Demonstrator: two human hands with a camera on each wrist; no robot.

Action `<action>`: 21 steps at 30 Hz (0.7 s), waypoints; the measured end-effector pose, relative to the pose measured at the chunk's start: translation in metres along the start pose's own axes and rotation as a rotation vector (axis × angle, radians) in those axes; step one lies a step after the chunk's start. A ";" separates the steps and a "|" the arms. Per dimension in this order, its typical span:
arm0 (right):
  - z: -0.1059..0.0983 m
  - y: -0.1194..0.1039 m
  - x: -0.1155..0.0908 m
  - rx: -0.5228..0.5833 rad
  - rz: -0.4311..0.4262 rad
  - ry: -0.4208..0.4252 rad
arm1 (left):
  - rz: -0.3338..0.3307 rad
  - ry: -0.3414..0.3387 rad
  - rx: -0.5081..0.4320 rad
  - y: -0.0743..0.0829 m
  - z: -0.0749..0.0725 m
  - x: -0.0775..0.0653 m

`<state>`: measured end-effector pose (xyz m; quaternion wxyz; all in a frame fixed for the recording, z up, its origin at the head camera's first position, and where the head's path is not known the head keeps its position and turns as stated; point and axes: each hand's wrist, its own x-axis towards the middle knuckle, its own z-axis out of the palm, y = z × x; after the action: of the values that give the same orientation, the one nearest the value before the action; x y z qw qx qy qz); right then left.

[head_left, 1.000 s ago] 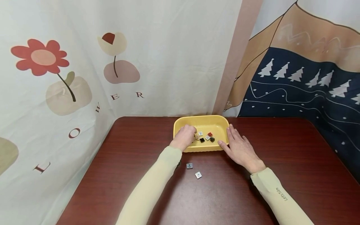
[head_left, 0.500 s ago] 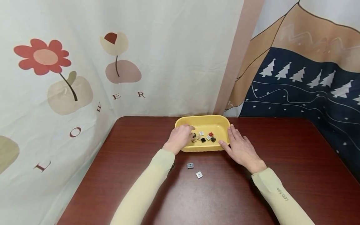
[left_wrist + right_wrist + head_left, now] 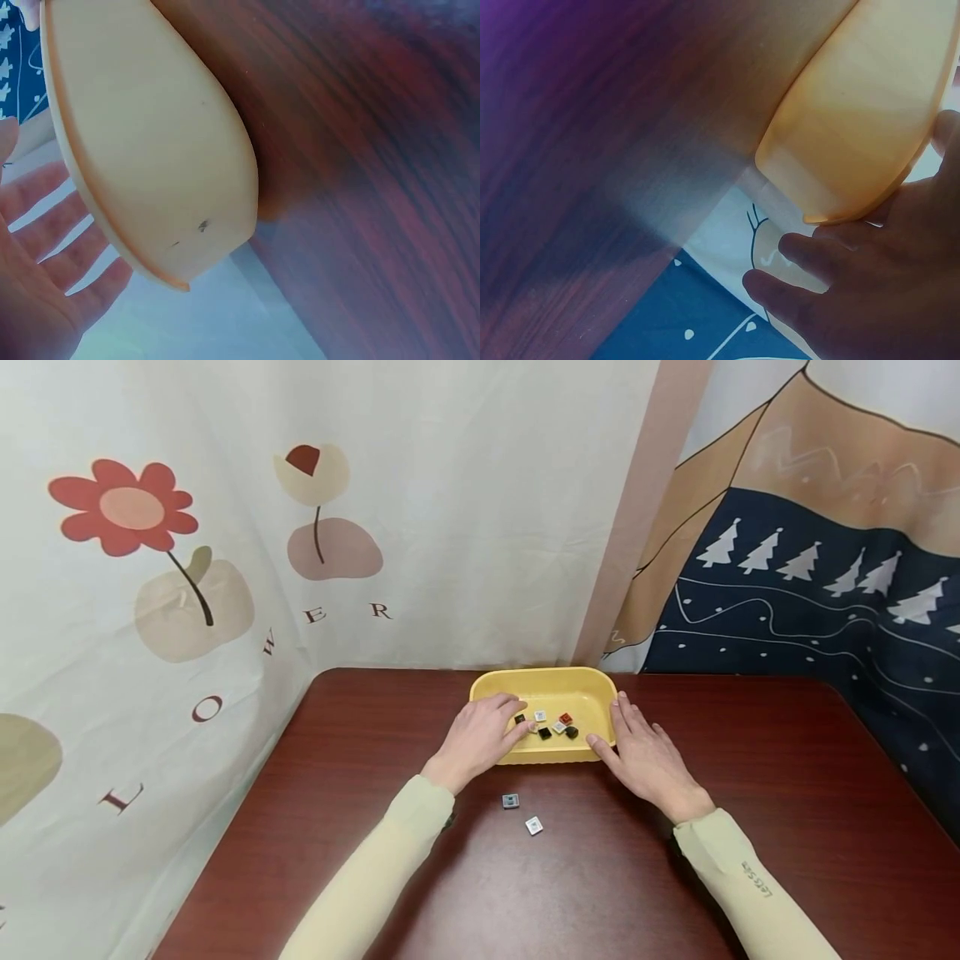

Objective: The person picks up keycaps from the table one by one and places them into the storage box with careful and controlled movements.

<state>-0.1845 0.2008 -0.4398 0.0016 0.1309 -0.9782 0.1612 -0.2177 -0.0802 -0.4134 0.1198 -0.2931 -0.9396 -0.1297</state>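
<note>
A yellow plastic basin (image 3: 558, 682) stands at the table's far edge. Inside lie several small square pieces, among them a red piece (image 3: 566, 718), a white piece (image 3: 540, 716) and a black piece (image 3: 545, 733). My left hand (image 3: 472, 735) reaches over the basin's left end, fingers extended and spread, holding nothing that I can see. It partly covers the pieces there. In the left wrist view, its fingers (image 3: 56, 229) lie beyond the basin's rim. My right hand (image 3: 652, 760) rests against the basin's right end with straight fingers; the right wrist view shows them beside the rim.
On the dark red wooden table (image 3: 600, 877), nearer to me than the basin, lie a grey square piece (image 3: 511, 801) and a white square piece (image 3: 534, 825). A printed curtain (image 3: 480, 510) hangs right behind the table.
My left hand was curled inside the basin; its fingers have straightened and spread, and the forearm has drawn left. The right hand keeps its place on the rim.
</note>
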 end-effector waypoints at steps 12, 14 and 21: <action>0.001 0.000 0.000 -0.002 -0.005 0.003 | 0.111 0.048 -0.002 0.005 -0.007 -0.024; 0.001 0.000 0.000 -0.003 -0.004 0.003 | 0.140 0.054 0.003 0.005 -0.008 -0.028; 0.002 0.001 0.000 -0.002 -0.003 0.001 | 0.200 0.045 0.018 0.009 -0.012 -0.040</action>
<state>-0.1850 0.2008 -0.4415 0.0022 0.1321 -0.9782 0.1601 -0.1782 -0.0975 -0.4126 0.1556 -0.3813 -0.9039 -0.1153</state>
